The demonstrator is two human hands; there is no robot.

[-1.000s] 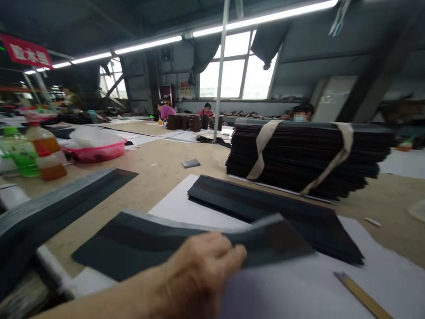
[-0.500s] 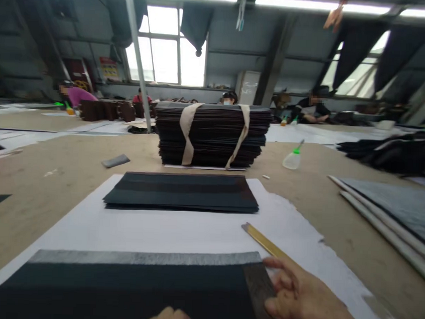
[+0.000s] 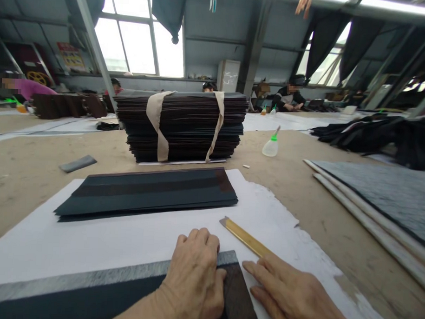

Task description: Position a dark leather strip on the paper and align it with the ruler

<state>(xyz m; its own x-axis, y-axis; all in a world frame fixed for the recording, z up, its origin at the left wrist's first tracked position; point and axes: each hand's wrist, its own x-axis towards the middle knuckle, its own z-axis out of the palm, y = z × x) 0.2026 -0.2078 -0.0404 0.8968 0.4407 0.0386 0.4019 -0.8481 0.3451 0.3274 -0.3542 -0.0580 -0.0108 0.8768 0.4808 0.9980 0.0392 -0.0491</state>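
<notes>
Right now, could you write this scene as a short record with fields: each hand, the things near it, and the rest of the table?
left hand: flat, pressing on the near dark sheet at its right end
right hand: flat on the white paper, beside the sheet's right edge
brass ruler: slanted on the paper, just ahead of the right hand
loose stack of dark sheets: on the paper, farther away
strapped bundle: behind it, tied with two beige bands
glue bottle: right of the bundle, green cap

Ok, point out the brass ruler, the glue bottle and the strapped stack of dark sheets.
brass ruler (image 3: 246,236), head view, on the middle of its flat face.
glue bottle (image 3: 270,147), head view, on its clear body.
strapped stack (image 3: 189,126), head view, on its front edge between the straps.
</notes>
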